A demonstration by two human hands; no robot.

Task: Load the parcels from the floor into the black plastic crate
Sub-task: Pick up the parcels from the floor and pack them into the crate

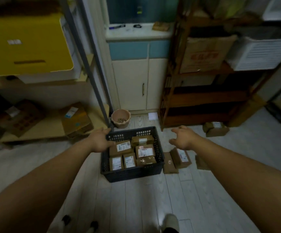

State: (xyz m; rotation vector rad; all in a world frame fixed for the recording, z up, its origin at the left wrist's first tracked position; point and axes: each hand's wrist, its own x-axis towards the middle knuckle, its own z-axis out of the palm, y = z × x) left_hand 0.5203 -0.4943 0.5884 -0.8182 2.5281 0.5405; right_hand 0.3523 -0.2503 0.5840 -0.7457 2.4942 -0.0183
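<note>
Pale plank flooring is running across a dim storage room, meeting a cream cabinet at the back, where a terracotta pot is standing. A dark wooden rack is standing to the right and a low shelf is carrying cardboard boxes on the left.

The black plastic crate is sitting on the floor at centre, its perforated walls enclosing six brown parcels, most showing white labels. Three more floor parcels are lying just beside its right wall, and a further parcel is lying near the rack's foot.

The left hand is reaching over the crate's far left corner, its fingers relaxed and holding nothing. The right hand is hovering above the floor parcels, spread loosely and empty.
</note>
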